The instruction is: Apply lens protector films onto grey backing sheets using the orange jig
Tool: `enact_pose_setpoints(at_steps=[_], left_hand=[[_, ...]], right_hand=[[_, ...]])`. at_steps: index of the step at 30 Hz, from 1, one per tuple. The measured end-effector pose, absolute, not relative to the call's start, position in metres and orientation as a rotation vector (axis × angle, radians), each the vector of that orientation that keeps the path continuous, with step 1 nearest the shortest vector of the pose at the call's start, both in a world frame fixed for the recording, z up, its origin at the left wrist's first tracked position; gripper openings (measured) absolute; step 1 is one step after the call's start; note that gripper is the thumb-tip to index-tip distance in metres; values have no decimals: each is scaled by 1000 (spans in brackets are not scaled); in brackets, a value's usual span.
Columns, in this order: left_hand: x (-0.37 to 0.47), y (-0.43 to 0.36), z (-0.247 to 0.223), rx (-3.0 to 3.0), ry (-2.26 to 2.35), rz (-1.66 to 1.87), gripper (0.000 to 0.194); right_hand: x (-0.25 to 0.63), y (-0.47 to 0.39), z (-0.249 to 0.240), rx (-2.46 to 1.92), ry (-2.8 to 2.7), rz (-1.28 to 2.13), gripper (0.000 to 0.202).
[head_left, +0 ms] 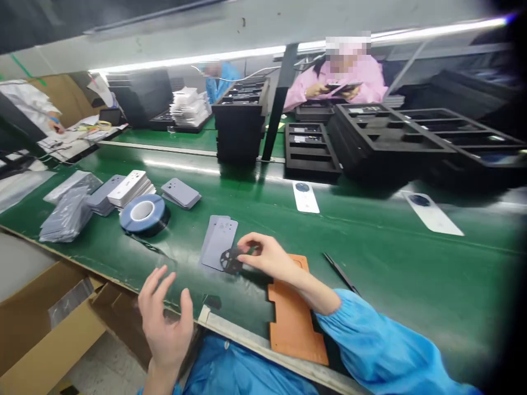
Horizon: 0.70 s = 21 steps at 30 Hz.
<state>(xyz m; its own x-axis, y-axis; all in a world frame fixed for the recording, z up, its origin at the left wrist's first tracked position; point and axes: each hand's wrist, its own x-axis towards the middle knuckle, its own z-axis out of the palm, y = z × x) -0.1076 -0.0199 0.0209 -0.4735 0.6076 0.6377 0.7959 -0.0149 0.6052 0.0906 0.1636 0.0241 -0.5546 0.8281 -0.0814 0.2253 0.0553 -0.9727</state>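
Note:
My right hand [265,255] pinches a thin black round piece with cut-outs [231,260] between thumb and fingers. The piece is over the lower right part of two overlapping grey phone-shaped plates [219,241]. Below my right forearm an orange fixture plate [294,323] lies at the bench's front edge. My left hand [167,318] is raised near the front edge, fingers spread, holding nothing. A roll of blue tape [143,214] rests on the green bench [255,203] beyond it. Black tweezers [341,273] are to the right of the orange plate.
Grey plates [181,193], a white stack [132,188] and plastic-wrapped plates [68,214] are at the left. Two white plates [305,197] [434,214] lie at the right. Black trays [310,151] stand behind. Cardboard boxes [49,323] are below the left edge. People sit beyond.

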Motion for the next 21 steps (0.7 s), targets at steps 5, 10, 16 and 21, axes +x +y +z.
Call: enact_pose_setpoints(at_steps=[5,10,16,21], left_hand=[[-57,25,14,-1970,-2349,-1685,14],[-12,76,-4,-2381,-2766,-1621,11],[7,103,-19,-2453,-2876,-1523,10],[8,105,-23,-2394,-2926,-1519,14]], right_hand=[[191,152,9,-1290,-1845,1065,35],[229,141,-25,-1322,-1897,948,47],[232,138,-28,-1312,-1841,985,48],[229,133,-26,-1293,-1772,1046,44]])
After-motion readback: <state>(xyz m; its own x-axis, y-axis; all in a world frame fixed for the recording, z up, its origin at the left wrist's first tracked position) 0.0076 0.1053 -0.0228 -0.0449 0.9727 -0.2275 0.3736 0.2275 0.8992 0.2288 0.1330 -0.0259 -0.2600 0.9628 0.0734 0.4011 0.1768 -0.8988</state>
